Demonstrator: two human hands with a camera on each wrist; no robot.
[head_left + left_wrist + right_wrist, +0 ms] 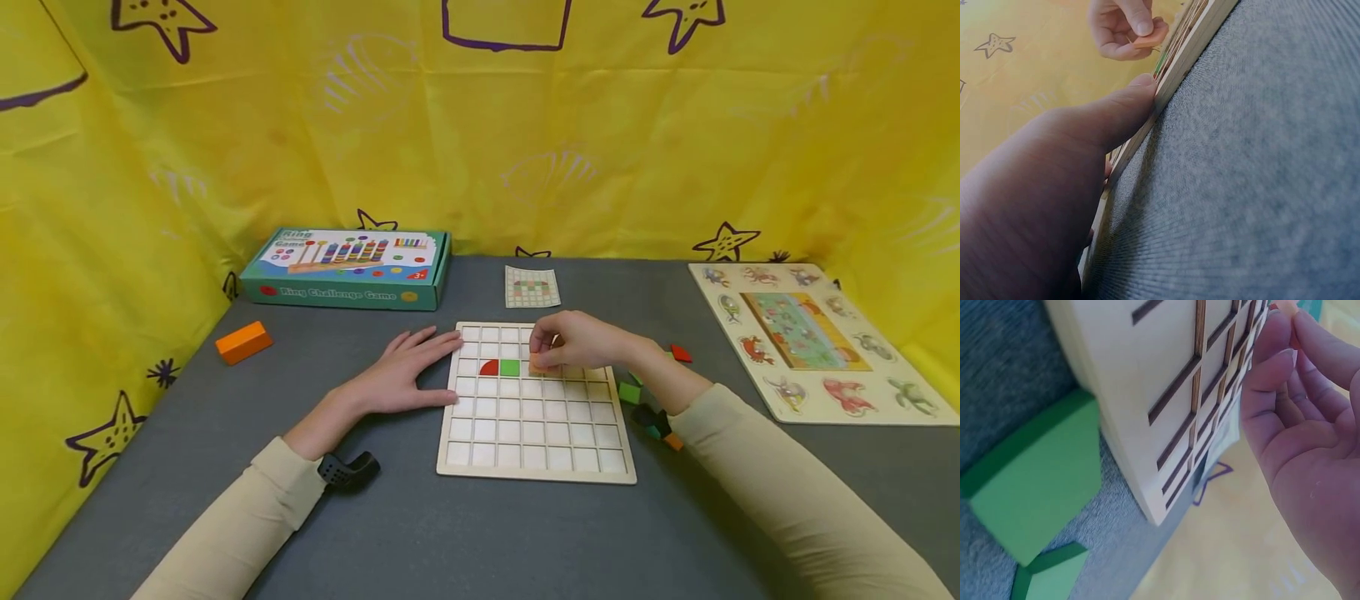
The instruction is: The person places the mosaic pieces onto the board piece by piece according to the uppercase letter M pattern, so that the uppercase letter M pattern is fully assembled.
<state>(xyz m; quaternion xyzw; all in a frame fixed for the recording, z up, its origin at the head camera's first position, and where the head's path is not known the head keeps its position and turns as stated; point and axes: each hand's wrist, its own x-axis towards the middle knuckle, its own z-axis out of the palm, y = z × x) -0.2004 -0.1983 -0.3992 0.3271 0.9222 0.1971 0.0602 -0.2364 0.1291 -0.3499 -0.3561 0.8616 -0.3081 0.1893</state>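
Observation:
A pale wooden grid board (536, 479) lies on the dark table. A red quarter-round tile (490, 367) and a green square tile (509, 367) sit side by side in its third row. Just right of the green one, my right hand (581, 340) pinches an orange tile (1150, 41) between thumb and fingers, close over the grid. My left hand (401, 375) rests at the board's left side, fingers spread, with thumb and fingertips touching the edge. In the left wrist view the left thumb (1132, 106) lies against the wooden rim.
Loose tiles, among them a green tile (629, 392) and a red tile (681, 353), lie right of the board. Behind it lies a pattern card (532, 287). A game box (345, 271) and an orange block (243, 342) stand left; a picture puzzle (885, 400) lies right.

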